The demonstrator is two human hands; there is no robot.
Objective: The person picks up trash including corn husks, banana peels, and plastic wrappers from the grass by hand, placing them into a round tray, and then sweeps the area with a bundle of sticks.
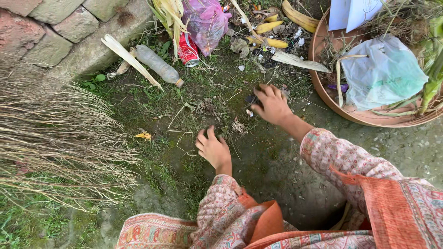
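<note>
On open mossy ground between the dry twig broom (55,133) and the basin's rim (323,87), the left hand (213,148) curls loosely on bare soil while the right hand (272,105) pinches dark litter scraps (251,99)

Hiding small dark scraps (251,99) under the right hand's fingers (265,94), too blurred for telling. Running off the frame at three o'clock: brown basin (323,87). Getting cropped at twelve o'clock: pink bag (205,18) and white papers (353,11).
</note>
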